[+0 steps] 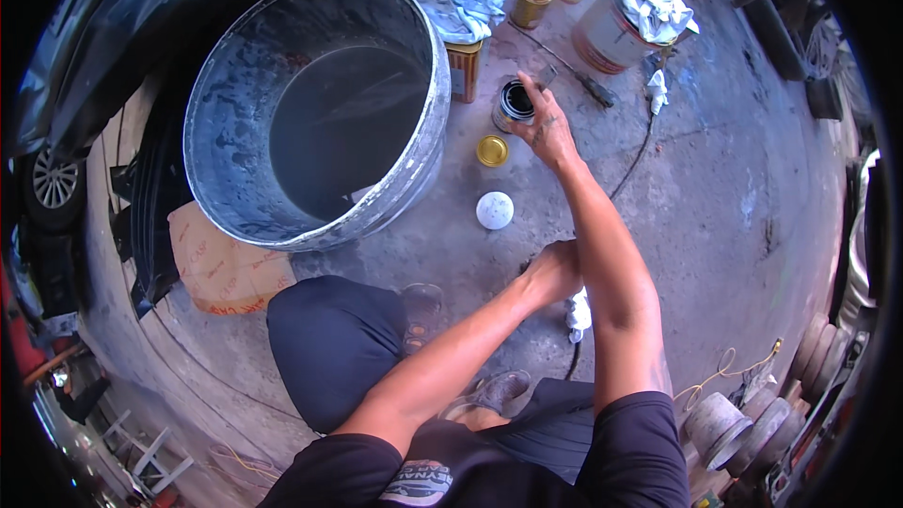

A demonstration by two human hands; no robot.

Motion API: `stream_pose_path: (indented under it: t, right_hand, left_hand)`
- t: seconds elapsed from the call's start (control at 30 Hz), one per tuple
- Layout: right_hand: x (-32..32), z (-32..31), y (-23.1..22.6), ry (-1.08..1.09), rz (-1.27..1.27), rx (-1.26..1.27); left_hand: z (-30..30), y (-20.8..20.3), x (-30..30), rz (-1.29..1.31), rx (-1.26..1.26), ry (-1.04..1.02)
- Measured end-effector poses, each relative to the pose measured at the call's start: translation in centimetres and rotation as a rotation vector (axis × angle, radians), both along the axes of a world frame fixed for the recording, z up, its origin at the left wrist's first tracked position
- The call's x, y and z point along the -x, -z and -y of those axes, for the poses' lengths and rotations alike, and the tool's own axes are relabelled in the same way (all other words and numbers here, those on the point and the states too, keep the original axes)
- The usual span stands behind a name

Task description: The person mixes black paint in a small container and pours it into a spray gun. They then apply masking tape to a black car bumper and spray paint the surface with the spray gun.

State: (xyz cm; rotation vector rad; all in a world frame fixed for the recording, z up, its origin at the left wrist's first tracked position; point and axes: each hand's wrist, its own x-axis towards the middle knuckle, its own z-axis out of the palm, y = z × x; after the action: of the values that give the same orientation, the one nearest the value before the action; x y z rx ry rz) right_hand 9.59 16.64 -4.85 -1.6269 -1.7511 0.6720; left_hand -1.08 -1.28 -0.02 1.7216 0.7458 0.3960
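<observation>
1. Lying partly behind the right forearm [607, 235] at four o'clock, the left hand [557, 268] hides its grip; I cannot tell its state.
2. White disc [495, 211]: one o'clock, on the concrete floor [752, 235].
3. Gold lid [492, 150]: one o'clock, beyond it.
4. Uncovered paint can [500, 113]: one o'clock, dark inside; the right hand [547, 129] is at its right side, whether gripping it I cannot tell.
5. Large bucket [226, 122]: ten o'clock, holding dark liquid.
</observation>
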Motion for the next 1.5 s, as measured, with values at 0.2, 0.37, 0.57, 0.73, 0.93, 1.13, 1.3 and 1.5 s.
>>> stream_pose_path:
  t: [0.2,0.37,0.57,0.73,0.93,1.13,1.3,1.5]
  right_hand:
    - [-1.5,2.6,-3.8,-0.009,0.25,0.166]
    - [-5.3,10.6,-11.1,0.192,-0.071,-0.037]
    - [-14.1,29.9,-7.7,0.568,-0.042,0.337]
    - [-7.9,35.9,-4.2,0.177,-0.083,0.753]
    - [-3.6,36.3,1.8,0.255,-0.175,0.544]
    - [-3.2,37.2,4.7,0.275,-0.258,0.414]
    - [-3.2,36.8,4.1,0.284,-0.232,0.448]
    - [-3.0,36.8,2.9,0.322,-0.195,0.41]
  left_hand:
    - [-0.8,-0.8,-0.3,0.001,0.007,0.074]
    - [-1.0,-0.3,-0.8,-0.023,0.047,0.102]
    - [-1.0,0.1,-0.7,0.065,-0.119,0.096]
    - [-1.2,0.5,-0.9,0.003,-0.183,0.114]
    - [-0.9,-0.7,-1.1,-0.071,-0.15,0.122]
    - [-0.6,-1.5,-1.1,-0.125,-0.043,0.121]
    - [-0.9,-1.9,-0.9,-0.167,-0.122,0.151]
    - [-0.9,-4.5,-1.0,-0.186,-0.24,0.247]
